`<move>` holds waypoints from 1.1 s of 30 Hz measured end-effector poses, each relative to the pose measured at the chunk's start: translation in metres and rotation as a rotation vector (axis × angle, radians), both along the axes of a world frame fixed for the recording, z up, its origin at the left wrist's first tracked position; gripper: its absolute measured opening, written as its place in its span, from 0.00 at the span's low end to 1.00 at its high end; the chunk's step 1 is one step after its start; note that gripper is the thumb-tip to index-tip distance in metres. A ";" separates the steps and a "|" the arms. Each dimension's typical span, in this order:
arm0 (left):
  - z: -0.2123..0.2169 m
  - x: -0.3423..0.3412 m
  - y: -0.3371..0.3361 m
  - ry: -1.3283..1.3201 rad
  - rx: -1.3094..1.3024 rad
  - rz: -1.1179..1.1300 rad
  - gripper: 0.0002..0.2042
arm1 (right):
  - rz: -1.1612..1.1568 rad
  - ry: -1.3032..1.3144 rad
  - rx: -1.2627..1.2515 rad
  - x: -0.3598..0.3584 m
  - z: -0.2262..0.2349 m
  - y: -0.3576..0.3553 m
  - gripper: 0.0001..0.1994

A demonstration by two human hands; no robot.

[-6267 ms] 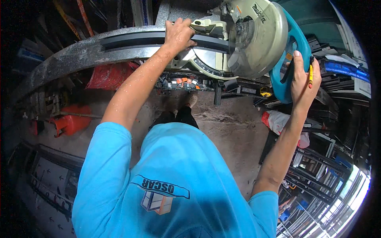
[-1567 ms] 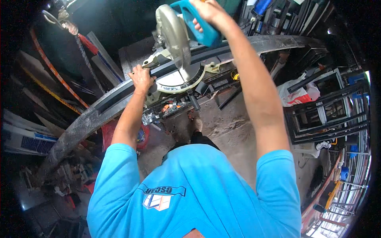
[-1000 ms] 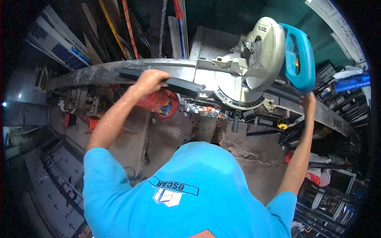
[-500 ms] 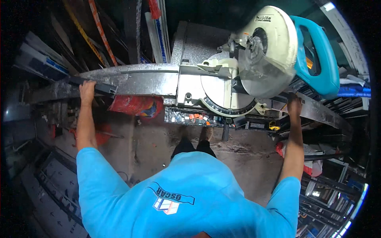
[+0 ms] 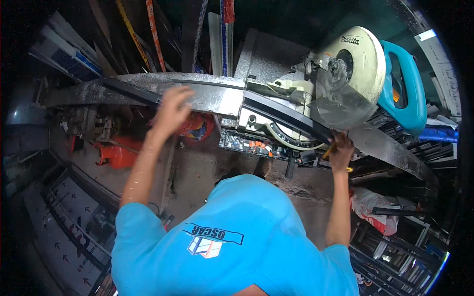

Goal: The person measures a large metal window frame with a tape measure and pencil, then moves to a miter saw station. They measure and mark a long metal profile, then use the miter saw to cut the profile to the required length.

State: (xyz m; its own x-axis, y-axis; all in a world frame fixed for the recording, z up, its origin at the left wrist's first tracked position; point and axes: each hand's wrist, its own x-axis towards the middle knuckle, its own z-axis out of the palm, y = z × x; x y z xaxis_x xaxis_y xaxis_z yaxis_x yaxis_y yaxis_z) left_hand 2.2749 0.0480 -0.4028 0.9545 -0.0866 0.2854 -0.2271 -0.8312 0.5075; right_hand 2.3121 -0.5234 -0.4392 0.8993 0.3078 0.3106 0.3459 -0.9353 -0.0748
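Right hand pinches right end of dark profile, angled across saw base. Left hand loosely spread, apparently empty. Risk: one-ended hold could let profile pivot into blade guard.

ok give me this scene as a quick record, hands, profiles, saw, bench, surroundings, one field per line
left hand: open, beside the near end of the left dark profile; contact unclear
right hand: grips the end of the right dark profile, a slim yellow stick at its fingers
right dark profile: slants across the base of the miter saw
miter saw: cream housing, clear guard, teal handle untouched
metal bench: left dark profile slantwise over it
surroundings: orange-red container at left, red-and-white bag at right
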 end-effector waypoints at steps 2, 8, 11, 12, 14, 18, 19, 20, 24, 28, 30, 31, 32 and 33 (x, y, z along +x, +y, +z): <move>-0.012 0.000 -0.059 -0.063 -0.097 -0.156 0.17 | 0.039 0.011 0.022 0.010 -0.019 0.026 0.20; -0.046 0.016 -0.180 -0.035 -0.018 -0.246 0.24 | 0.095 0.096 -0.039 0.034 -0.031 0.084 0.20; -0.073 0.025 -0.205 0.029 0.006 -0.104 0.24 | 0.136 0.126 0.027 0.043 -0.040 0.081 0.22; -0.071 0.026 -0.208 0.023 0.008 -0.085 0.21 | 0.179 0.049 0.022 0.042 -0.041 0.079 0.22; -0.077 0.026 -0.212 -0.049 -0.048 -0.014 0.17 | 0.297 -0.073 0.018 0.048 -0.040 0.078 0.23; -0.091 0.031 -0.220 -0.150 -0.088 0.050 0.16 | 0.430 -0.047 0.047 0.058 -0.038 0.072 0.23; -0.091 0.031 -0.222 -0.179 -0.093 0.062 0.15 | 0.431 0.009 0.057 0.059 -0.040 0.066 0.23; -0.093 0.030 -0.221 -0.189 -0.097 0.071 0.16 | 0.429 0.064 0.075 0.059 -0.042 0.062 0.22; -0.100 0.038 -0.212 -0.215 -0.128 0.087 0.16 | 0.409 0.081 0.048 0.059 -0.035 0.070 0.23; -0.102 0.043 -0.210 -0.261 -0.097 0.058 0.14 | 0.264 0.073 0.001 0.048 -0.031 0.057 0.22; -0.094 0.049 -0.205 -0.351 -0.049 0.053 0.08 | 0.255 0.057 0.089 0.041 -0.037 0.033 0.21; -0.095 0.063 -0.191 -0.451 -0.061 0.027 0.05 | 0.239 0.040 0.124 0.040 -0.034 0.016 0.20; -0.092 0.070 -0.182 -0.517 -0.082 -0.010 0.05 | 0.179 0.066 0.232 0.034 -0.039 -0.006 0.21; -0.083 0.071 -0.174 -0.461 -0.125 -0.040 0.05 | 0.091 0.149 0.495 0.027 -0.048 -0.028 0.22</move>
